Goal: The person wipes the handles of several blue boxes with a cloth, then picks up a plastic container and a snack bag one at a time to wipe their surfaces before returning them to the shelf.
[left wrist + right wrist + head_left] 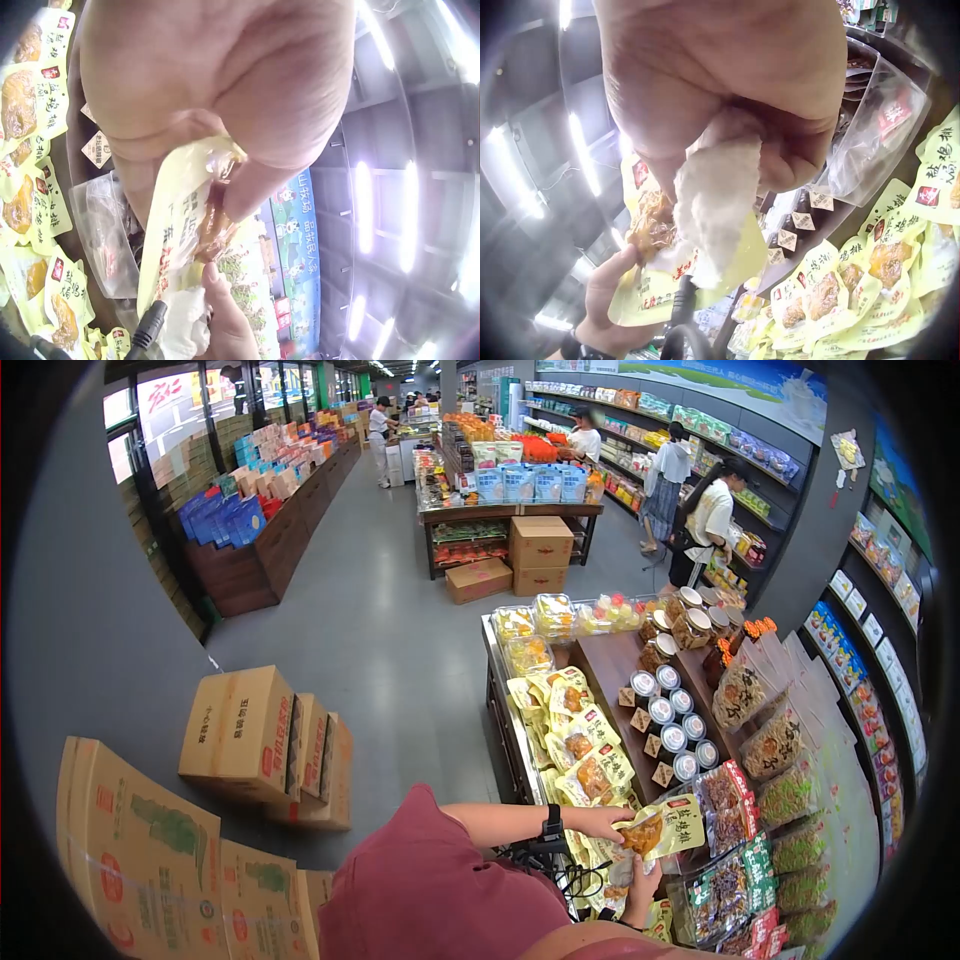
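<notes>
A yellow pouch of chicken cutlet (682,826) is held up over the display of matching pouches (588,757). My left hand (597,822) pinches it, thumb on the clear window in the left wrist view. My right hand (641,887) grips a crumpled white tissue (718,202), which lies against the pouch. In the left wrist view the tissue (185,321) sits below the pouch's printed back, beside my right thumb. Part of the tissue is hidden inside my right palm.
Black-lidded jars (673,738) stand in rows beyond the pouches. Bagged dried goods (740,695) line the right side. Cardboard boxes (240,725) are stacked on the floor at left. A black cable (682,307) hangs near my right hand. Several shoppers stand near the far shelves.
</notes>
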{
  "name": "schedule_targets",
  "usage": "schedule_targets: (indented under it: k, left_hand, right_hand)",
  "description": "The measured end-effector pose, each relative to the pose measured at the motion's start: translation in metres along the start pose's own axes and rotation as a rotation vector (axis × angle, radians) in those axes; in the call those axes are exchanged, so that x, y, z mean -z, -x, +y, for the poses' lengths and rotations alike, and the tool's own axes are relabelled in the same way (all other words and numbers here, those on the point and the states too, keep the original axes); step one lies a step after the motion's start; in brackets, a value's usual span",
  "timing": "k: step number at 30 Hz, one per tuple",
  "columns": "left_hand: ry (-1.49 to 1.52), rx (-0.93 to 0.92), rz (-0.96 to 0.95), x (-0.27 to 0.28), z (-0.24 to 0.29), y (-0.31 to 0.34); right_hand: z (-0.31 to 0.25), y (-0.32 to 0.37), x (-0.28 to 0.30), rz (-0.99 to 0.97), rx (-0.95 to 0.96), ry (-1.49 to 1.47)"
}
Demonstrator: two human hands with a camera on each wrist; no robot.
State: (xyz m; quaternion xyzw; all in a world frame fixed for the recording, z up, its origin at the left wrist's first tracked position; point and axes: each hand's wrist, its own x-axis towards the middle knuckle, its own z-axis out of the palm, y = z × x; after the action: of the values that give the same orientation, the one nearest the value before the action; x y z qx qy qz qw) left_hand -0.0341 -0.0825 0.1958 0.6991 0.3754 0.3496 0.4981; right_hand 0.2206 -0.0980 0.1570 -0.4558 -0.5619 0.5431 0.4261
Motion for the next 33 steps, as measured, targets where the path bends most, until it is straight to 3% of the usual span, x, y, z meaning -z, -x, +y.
schedule_targets:
  k: [4, 5, 7, 8, 11, 13, 17, 21, 22, 23, 29, 33]
  left_hand:
    - [-0.078, 0.169, -0.014, 0.011, 0.0, 0.002]
    - [-0.075, 0.175, -0.003, 0.011, -0.022, 0.0]
    - [0.2, 0.162, 0.206, 0.006, -0.084, -0.004]
    - [0.38, 0.298, 0.26, 0.019, -0.05, 0.01]
    - [0.302, 0.241, 0.43, 0.049, -0.101, 0.038]
    - [0.346, 0.334, 0.575, 0.071, -0.092, 0.07]
    - [0.41, 0.464, 0.855, 0.108, -0.056, 0.134]
    - [0.472, 0.476, 1.032, 0.138, -0.059, 0.191]
    - [0.502, 0.476, 1.093, 0.145, -0.065, 0.203]
    - [0.532, 0.474, 1.154, 0.152, -0.074, 0.212]
    - [0.531, 0.467, 1.253, 0.205, -0.083, 0.255]
    - [0.591, 0.416, 1.323, 0.254, -0.105, 0.305]
  right_hand:
    - [0.024, -0.013, 0.006, 0.002, -0.016, 0.031]
    - [0.04, -0.018, 0.012, 0.012, -0.033, 0.065]
    - [0.076, -0.026, 0.026, 0.007, -0.051, 0.104]
    - [0.097, -0.031, 0.033, 0.06, -0.073, 0.082]
    - [0.105, -0.032, 0.029, 0.161, -0.172, 0.027]
    - [0.137, -0.037, 0.037, 0.228, -0.185, 0.024]
    - [0.184, -0.049, 0.055, 0.264, -0.446, -0.095]
    - [0.288, -0.066, 0.093, 0.276, -0.455, -0.174]
    - [0.274, -0.061, 0.078, 0.432, -0.445, -0.012]
    - [0.253, -0.064, 0.075, 0.433, -0.439, -0.005]
    - [0.209, -0.126, 0.015, 0.314, -0.223, 0.184]
    - [0.141, -0.178, -0.041, 0.194, -0.075, 0.34]
